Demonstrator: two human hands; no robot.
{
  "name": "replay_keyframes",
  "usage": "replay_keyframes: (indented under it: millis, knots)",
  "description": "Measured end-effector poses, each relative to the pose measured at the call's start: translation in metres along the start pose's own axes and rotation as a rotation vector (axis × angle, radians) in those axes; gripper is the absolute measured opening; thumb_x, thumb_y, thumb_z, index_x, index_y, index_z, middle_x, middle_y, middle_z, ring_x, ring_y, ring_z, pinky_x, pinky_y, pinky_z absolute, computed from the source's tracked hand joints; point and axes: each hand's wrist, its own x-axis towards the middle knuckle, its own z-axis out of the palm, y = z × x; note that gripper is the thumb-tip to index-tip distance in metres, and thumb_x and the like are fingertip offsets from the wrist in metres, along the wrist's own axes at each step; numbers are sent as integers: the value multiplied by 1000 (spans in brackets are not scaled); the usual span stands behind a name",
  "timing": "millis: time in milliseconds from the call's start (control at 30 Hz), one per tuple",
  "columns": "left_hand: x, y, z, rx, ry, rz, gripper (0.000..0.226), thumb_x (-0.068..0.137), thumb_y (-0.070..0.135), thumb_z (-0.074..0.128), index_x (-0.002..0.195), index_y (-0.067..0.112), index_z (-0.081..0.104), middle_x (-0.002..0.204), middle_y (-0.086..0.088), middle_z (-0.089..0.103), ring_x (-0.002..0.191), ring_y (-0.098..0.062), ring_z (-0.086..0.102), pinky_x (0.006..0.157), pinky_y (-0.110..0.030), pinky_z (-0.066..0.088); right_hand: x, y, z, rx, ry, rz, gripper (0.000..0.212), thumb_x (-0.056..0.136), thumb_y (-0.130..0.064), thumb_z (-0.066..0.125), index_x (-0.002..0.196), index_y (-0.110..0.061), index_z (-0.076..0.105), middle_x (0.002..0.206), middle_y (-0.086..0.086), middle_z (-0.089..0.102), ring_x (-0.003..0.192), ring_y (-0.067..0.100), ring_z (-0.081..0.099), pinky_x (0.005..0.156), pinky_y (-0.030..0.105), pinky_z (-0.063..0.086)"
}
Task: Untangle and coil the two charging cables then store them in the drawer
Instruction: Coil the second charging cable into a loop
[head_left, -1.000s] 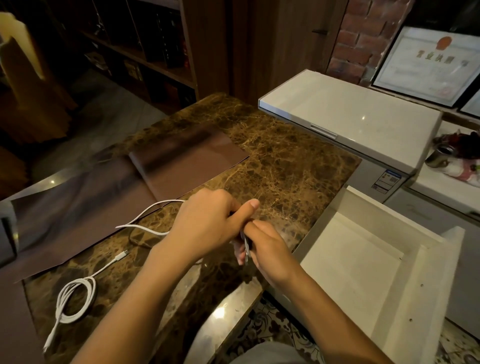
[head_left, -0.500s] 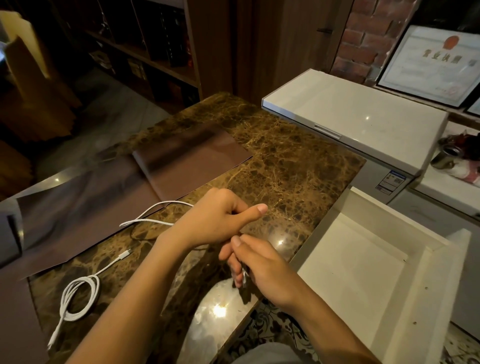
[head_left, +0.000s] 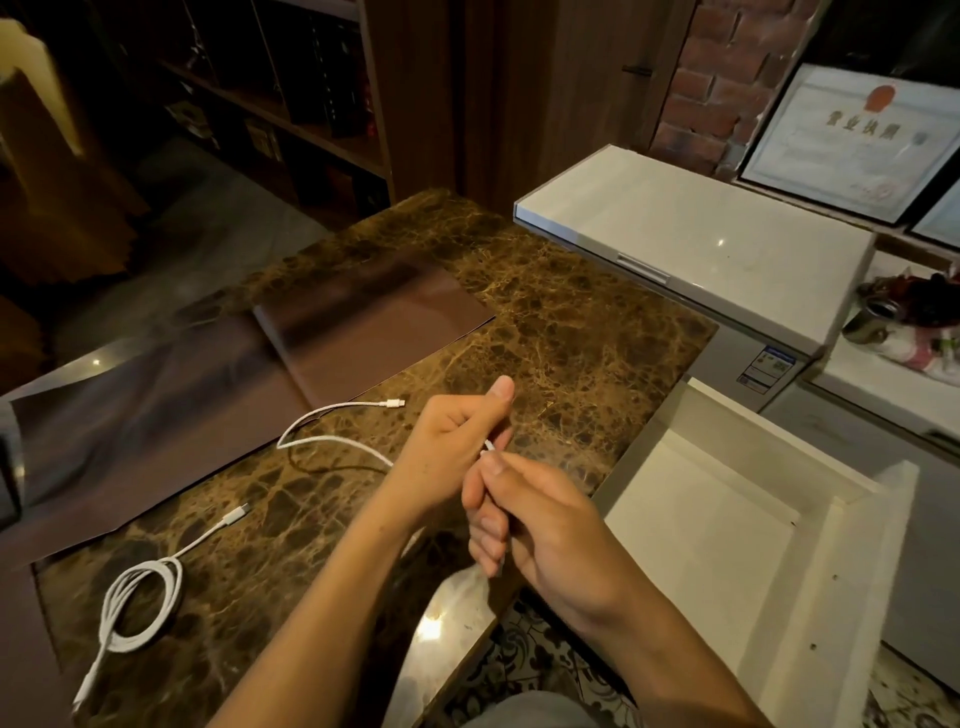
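Observation:
A loose white charging cable (head_left: 332, 441) curves over the brown marble counter (head_left: 561, 332), its far plug lying free near the mat. My left hand (head_left: 447, 447) is closed around its near part. My right hand (head_left: 540, 514) pinches the cable's end right next to the left fingers, a bit of white showing between them. A second white cable (head_left: 140, 603) lies coiled at the counter's left front, both plug ends sticking out. The white drawer (head_left: 737, 525) stands open to the right of my hands, nothing visible inside it.
A dark brown mat (head_left: 363, 327) covers the counter's left rear. A white chest freezer (head_left: 691, 244) stands behind the drawer, with a metal cup (head_left: 867, 317) and clutter on a white surface to its right. Framed certificates lean on the brick wall. Patterned floor lies below the counter edge.
Both hands have shifted slightly up and right. The right hand has risen from below the left hand to beside its fingers. The loose cable's far plug has come into view.

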Motion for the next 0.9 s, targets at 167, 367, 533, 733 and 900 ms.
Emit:
replay_keyframes:
  millis: [167, 367, 533, 733, 900]
  knots:
    - [-14, -15, 15, -62, 67, -93, 68, 106, 8, 41, 41, 25, 53, 37, 9, 49, 35, 1, 45, 42, -10, 39, 2, -16, 1, 162, -14, -62, 31, 100, -31, 48, 79, -14, 62, 61, 1, 41, 55, 12, 44, 53, 25, 42]
    - [-32, -24, 28, -116, 180, -31, 52, 100, 4, 52, 56, 31, 56, 50, 16, 53, 48, 1, 47, 48, -11, 38, 12, -35, -2, 187, -11, -131, 30, 105, -26, 42, 86, -6, 55, 62, 1, 42, 55, 12, 44, 52, 25, 43]
    - [-34, -21, 33, -105, 241, 11, 45, 99, -7, 45, 63, 16, 57, 56, 8, 51, 53, -5, 45, 48, -13, 37, 23, -35, -2, 198, 19, -129, 31, 105, -27, 42, 86, -7, 56, 62, 0, 42, 54, 12, 43, 52, 25, 43]
    - [-35, -22, 36, -94, 258, -27, 51, 105, 8, 45, 59, 21, 61, 54, 7, 55, 52, -6, 47, 52, -20, 39, 37, -40, -7, 209, 62, -163, 31, 106, -25, 40, 86, -7, 55, 61, -1, 44, 54, 12, 43, 53, 26, 41]
    - [-41, -16, 37, 27, 252, -44, 47, 106, 25, 44, 61, 23, 56, 53, 1, 43, 50, -13, 35, 51, -34, 30, 47, -45, -15, 185, 144, -171, 32, 107, -25, 40, 85, -7, 54, 59, -1, 45, 52, 11, 42, 51, 26, 38]
